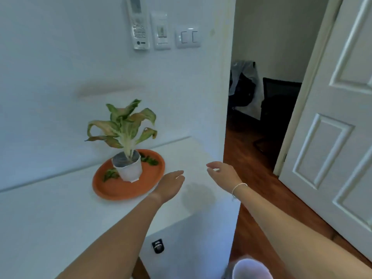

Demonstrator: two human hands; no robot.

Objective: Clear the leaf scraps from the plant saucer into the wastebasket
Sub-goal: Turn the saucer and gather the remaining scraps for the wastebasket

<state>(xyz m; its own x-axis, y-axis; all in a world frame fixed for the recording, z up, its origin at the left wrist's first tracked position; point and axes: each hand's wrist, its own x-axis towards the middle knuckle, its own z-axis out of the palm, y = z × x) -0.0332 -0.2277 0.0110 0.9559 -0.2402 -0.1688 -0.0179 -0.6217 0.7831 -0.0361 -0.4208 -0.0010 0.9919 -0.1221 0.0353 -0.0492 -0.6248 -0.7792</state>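
An orange plant saucer (120,190) lies on a white table top (60,218). On it stands a white pot (128,170) with a drooping green plant (124,125). Green leaf scraps lie in the saucer, one clump left of the pot (110,174) and another behind it on the right (150,160). My left hand (171,184) hovers just right of the saucer's rim, fingers loose, holding nothing. My right hand (223,174) floats farther right over the table's end, fingers curled apart and empty. A pale wastebasket rim (251,268) shows at the bottom edge, on the floor.
The table stands against a white wall (60,67) carrying a remote holder (138,25) and switches (188,37). To the right, a wooden floor (251,168) leads through an open doorway, with a white door (342,117) swung open. A small black item (158,246) sits on the table's side.
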